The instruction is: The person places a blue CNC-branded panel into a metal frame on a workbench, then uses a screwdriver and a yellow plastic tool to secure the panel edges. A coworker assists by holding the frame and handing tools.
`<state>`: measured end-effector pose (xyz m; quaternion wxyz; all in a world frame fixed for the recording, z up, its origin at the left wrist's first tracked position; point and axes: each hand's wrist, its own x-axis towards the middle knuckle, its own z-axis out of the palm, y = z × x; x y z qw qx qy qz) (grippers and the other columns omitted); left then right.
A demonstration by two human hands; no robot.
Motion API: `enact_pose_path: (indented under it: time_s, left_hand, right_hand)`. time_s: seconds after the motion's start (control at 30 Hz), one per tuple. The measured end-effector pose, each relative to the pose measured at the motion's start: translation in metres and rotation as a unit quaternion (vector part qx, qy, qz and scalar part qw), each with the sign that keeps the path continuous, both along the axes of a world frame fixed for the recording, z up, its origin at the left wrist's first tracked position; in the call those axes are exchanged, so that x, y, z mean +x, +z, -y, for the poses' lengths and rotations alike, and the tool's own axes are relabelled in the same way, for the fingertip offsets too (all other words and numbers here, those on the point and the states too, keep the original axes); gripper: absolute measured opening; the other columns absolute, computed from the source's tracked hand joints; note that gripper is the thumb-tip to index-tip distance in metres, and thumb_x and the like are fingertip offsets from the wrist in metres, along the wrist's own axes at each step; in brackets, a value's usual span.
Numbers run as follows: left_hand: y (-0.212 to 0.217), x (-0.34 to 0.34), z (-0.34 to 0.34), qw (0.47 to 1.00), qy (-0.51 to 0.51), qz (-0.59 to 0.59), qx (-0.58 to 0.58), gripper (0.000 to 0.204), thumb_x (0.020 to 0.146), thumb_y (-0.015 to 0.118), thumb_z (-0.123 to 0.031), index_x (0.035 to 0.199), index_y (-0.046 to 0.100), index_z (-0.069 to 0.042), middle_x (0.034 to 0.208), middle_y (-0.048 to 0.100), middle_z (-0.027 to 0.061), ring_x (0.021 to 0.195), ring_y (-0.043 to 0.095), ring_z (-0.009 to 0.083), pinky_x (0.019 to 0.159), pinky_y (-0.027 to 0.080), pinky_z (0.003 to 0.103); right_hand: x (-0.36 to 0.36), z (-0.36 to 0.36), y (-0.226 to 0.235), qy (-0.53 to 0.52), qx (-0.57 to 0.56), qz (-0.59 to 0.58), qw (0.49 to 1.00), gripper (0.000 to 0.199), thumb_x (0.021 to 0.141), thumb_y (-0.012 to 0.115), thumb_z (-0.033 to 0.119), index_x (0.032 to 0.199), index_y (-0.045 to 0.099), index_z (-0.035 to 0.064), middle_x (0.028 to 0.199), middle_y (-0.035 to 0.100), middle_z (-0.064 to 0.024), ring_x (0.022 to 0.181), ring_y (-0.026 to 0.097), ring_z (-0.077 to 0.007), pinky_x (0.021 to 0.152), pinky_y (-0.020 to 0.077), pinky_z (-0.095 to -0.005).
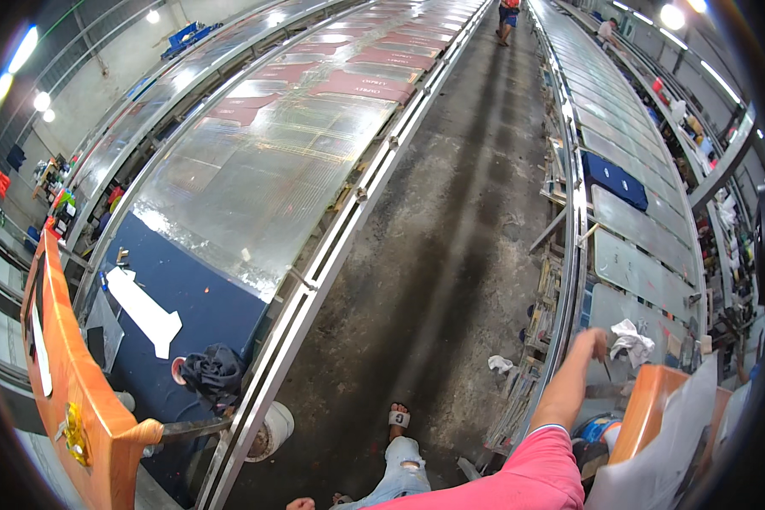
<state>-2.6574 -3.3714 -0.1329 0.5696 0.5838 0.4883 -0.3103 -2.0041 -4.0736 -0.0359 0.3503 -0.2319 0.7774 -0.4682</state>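
My right arm, in a pink sleeve, reaches out to the long table on the right. My right hand [597, 344] is over that table's near end with its fingers curled. A thin dark stick-like thing [607, 371] shows just below the fingers; whether they grip it is unclear. Beside the hand, to its right, lies a crumpled white cloth [631, 341]. Of my left hand [300, 504] only a small part shows at the lower edge, and its fingers are mostly cut off.
Two long tables flank a concrete aisle [450, 255]. Maroon fabric pieces [374, 85] lie on the left one, a folded navy fabric [615, 180] on the right. A metal rail [340, 255] edges the left table. A white bucket [272, 429] stands beside it. Another person [507, 19] is far ahead.
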Motion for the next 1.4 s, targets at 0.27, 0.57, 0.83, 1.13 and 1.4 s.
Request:
enact_pose_path:
  time_s: [0.27, 0.57, 0.83, 1.13, 1.4]
  left_hand:
    - [0.038, 0.015, 0.045, 0.977, 0.133, 0.107, 0.129, 0.031, 0.089, 0.075, -0.024, 0.11, 0.075, -0.002, 0.083, 0.074, 0.0056, 0.071, 0.066, 0.0134, 0.063, 0.052, 0.027]
    - [0.003, -0.262, 0.074, 0.959, 0.164, 0.026, 0.229, 0.035, 0.088, 0.075, -0.039, 0.104, 0.079, -0.009, 0.099, 0.078, 0.0138, 0.093, 0.075, 0.027, 0.082, 0.057, 0.04]
    - [0.041, -0.372, -0.013, 0.892, 0.37, 0.163, 0.2, 0.04, 0.091, 0.076, -0.039, 0.11, 0.074, -0.003, 0.09, 0.074, 0.0067, 0.086, 0.067, 0.0143, 0.079, 0.054, 0.033]
    - [0.09, -0.392, -0.292, 0.887, 0.291, 0.274, 0.232, 0.029, 0.098, 0.07, -0.023, 0.115, 0.073, -0.001, 0.103, 0.075, 0.0029, 0.098, 0.067, 0.014, 0.091, 0.052, 0.032]
    - [0.145, -0.477, -0.504, 0.857, 0.457, 0.228, 0.067, 0.034, 0.097, 0.069, -0.02, 0.126, 0.07, -0.002, 0.111, 0.074, 0.0048, 0.101, 0.067, 0.0118, 0.086, 0.051, 0.029]
  right_hand:
    - [0.008, -0.168, -0.014, 0.23, 0.1, 0.232, 0.94, 0.054, 0.083, 0.06, 0.007, 0.132, 0.039, -0.0016, 0.095, 0.068, -0.0229, 0.065, 0.065, -0.0303, 0.056, 0.0566, -0.0493]
    - [-0.307, -0.436, -0.105, 0.64, 0.204, 0.257, 0.695, 0.018, 0.082, 0.05, 0.019, 0.067, 0.043, 0.0145, 0.07, 0.054, -0.0056, 0.05, 0.048, -0.0219, 0.05, 0.045, -0.0399]
    - [-0.564, -0.571, -0.112, 0.951, 0.251, -0.178, 0.036, 0.046, 0.098, 0.062, 0.05, 0.079, 0.062, 0.0076, 0.063, 0.051, -0.0026, 0.051, 0.05, -0.0209, 0.048, 0.0435, -0.0372]
    - [-0.722, -0.72, -0.25, 0.911, -0.107, -0.085, -0.388, 0.039, 0.101, 0.055, 0.043, 0.102, 0.073, 0.0086, 0.107, 0.07, -0.0249, 0.102, 0.066, -0.0467, 0.089, 0.0509, -0.0565]
    - [-0.872, -1.045, -0.067, 0.952, 0.028, -0.068, -0.297, 0.035, 0.105, 0.055, 0.029, 0.087, 0.068, 0.0011, 0.072, 0.065, -0.0091, 0.061, 0.062, -0.0194, 0.061, 0.0488, -0.0356]
